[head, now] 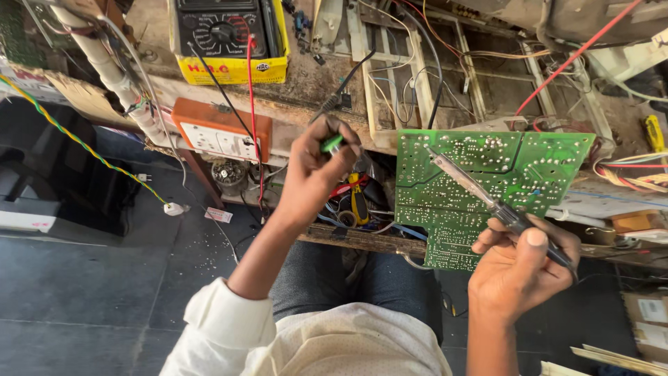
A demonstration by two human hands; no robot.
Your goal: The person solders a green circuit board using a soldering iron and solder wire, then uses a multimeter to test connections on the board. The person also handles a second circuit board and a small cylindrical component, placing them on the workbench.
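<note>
A green circuit board lies solder side up at the bench's near edge, partly overhanging my lap. My right hand grips a soldering iron by its dark handle; the metal tip rests on the board's upper left area. My left hand is raised left of the board, fingers closed around a small green-tipped tool or probe with a black lead running up from it.
A yellow-cased multimeter with red and black leads sits at the back left. An orange-and-white socket box hangs on the bench front. Tangled wires, white frames and a drawer of tools crowd the bench. Dark floor lies at left.
</note>
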